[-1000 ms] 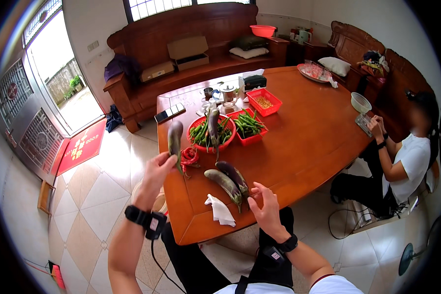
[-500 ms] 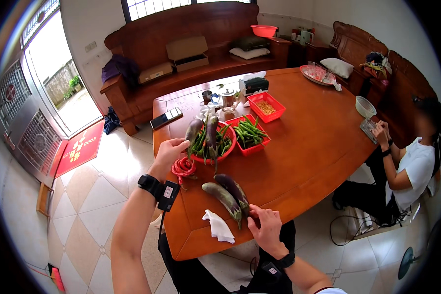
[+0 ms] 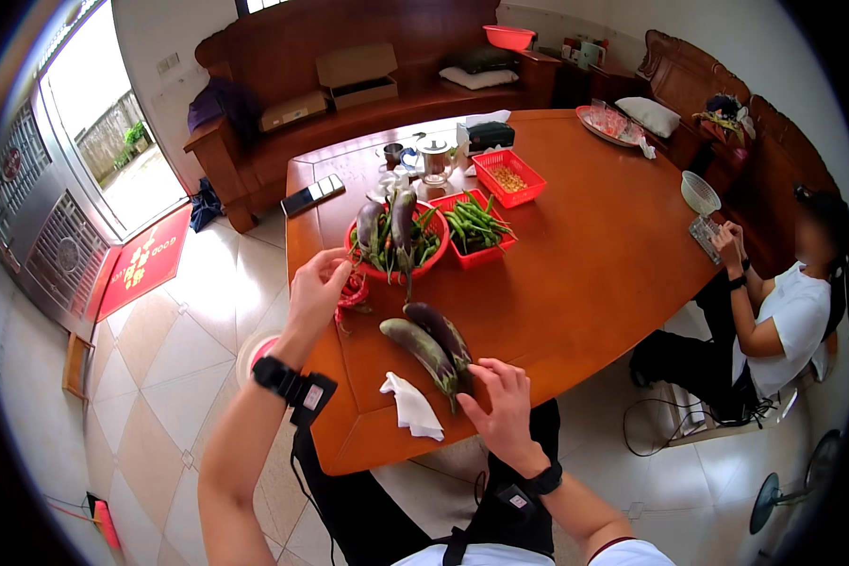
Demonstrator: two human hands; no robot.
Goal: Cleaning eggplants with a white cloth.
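Two purple eggplants (image 3: 403,226) lie over long green peppers in a round red basket (image 3: 441,258). My left hand (image 3: 317,288) is just left of the basket's rim, thumb and fingers apart and nothing held, above a bunch of red chilies (image 3: 353,292) that it partly hides. Nearer the table's front edge, a mottled green-purple eggplant (image 3: 419,350) rests beside a darker eggplant (image 3: 438,332). My right hand (image 3: 502,407) spreads its fingers at their stem ends; whether the fingertips touch the darker one, I cannot tell.
A crumpled white tissue (image 3: 413,407) lies near the table edge. Beyond are a square red basket of green peppers (image 3: 477,226), another red basket (image 3: 509,179), a glass teapot (image 3: 434,162) and a phone (image 3: 313,195). At the right, a seated person (image 3: 783,311) handles something by a clear bowl (image 3: 700,192).
My left hand has let go of the eggplant, which now lies in the round basket, and has drawn back toward me. My right hand's fingers have spread wider near the two front eggplants.
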